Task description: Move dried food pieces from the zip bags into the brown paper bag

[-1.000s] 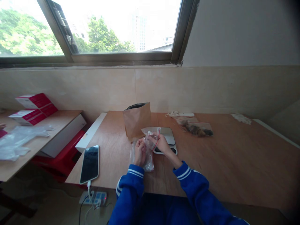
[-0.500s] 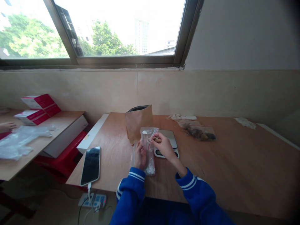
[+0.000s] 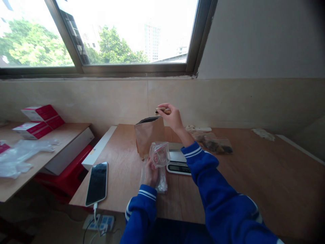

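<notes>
— Plastic zip bag (image 3: 159,156) sits upright at the table's (image 3: 254,176) near edge, left hand (image 3: 150,172) pinching its lower part.

— And the right hand (image 3: 170,117)?

— Raised above the brown paper bag (image 3: 149,135), grip narrow, fingertips closed on a small brownish piece (image 3: 165,110). Scale (image 3: 177,162) just beside the zip bag.

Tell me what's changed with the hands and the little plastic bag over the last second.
The right hand let go of the small plastic bag and rose over the open brown paper bag, pinching a small brown piece. The left hand kept hold of the plastic bag. The scale and phone stayed put.
</notes>
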Demonstrator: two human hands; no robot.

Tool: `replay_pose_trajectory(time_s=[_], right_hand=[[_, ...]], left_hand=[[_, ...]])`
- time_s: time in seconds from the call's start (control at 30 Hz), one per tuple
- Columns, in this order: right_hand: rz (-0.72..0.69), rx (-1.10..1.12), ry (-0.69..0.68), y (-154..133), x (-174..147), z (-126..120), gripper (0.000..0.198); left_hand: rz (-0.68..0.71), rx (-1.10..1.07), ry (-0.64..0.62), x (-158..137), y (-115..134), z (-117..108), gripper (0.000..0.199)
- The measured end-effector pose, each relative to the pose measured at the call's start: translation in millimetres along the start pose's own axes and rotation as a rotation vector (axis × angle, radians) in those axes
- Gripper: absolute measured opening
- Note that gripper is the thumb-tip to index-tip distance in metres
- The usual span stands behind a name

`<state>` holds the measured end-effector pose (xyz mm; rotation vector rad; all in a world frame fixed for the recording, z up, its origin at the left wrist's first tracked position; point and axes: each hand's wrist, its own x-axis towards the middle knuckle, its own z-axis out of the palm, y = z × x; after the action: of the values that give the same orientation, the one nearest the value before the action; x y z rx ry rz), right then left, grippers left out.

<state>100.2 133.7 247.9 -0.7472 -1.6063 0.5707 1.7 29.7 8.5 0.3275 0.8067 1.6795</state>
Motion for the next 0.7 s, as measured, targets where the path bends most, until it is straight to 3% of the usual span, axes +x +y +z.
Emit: replay_pose_trajectory(time_s=[0.17,0.3,0.47,0.6,0.7], right_hand=[[-0.007,-0.25,-0.19,30,16,24,0.018],[0.024,-0.286,-0.331,44,11,25,0.013],[0.059,-0.256,-0.465,41,13,18,0.015],[0.041,-0.459,-0.582,31,17,16,0.017],[-0.007,-0.604,-0.563,28,17,20,0.015]], left_hand=[[-0.005,-0.026,0.015,3,-4,-5,0.007],[-0.011,-0.005,0.038,4,-4,-5,0.007],[-0.021,-0.062,0.051,1,-1,-1,0.006],[-0.043,-0.127,0.075,0,0,3,0.009],[-0.046,-0.147,0.092,0,1,5,0.011]])
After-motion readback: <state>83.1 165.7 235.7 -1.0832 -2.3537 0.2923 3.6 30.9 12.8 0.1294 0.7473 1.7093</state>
